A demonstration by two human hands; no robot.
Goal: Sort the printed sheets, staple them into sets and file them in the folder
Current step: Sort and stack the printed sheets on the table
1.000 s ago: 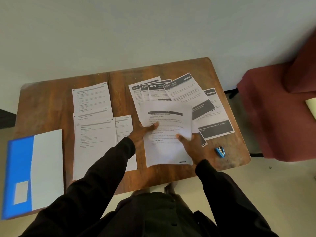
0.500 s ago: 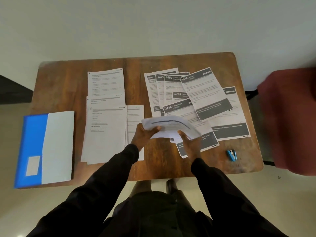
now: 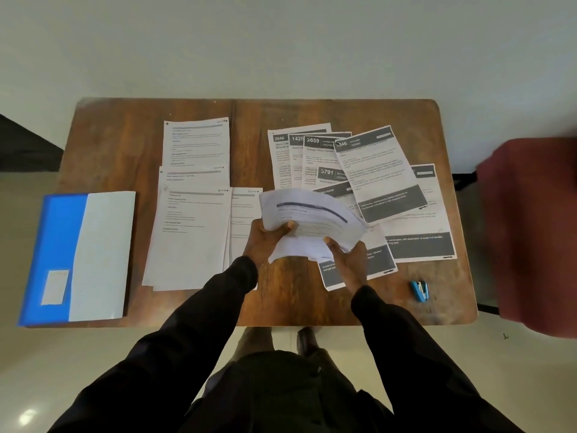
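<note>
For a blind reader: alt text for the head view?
The left hand and right hand hold a bent sheaf of sheets over a wooden table. Plain sheets lie left, dark-banded sheets right, blue folder far left, blue stapler near right.

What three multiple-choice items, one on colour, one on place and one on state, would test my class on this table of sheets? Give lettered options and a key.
1. Colour: the folder on the wooden table is
A. red
B. blue and white
C. green

2. Place: the stapler lies
A. on the folder
B. near the table's near right corner
C. at the table's far left corner

3. State: the bundle of sheets is
A. flat on the table
B. inside the folder
C. gripped by the left hand and the right hand

Key:
1 B, its cover shows a blue strip beside a white panel.
2 B, it sits alone on bare wood, right of the spread sheets.
3 C, thumbs press on top and the paper bends upward between the hands.
</note>
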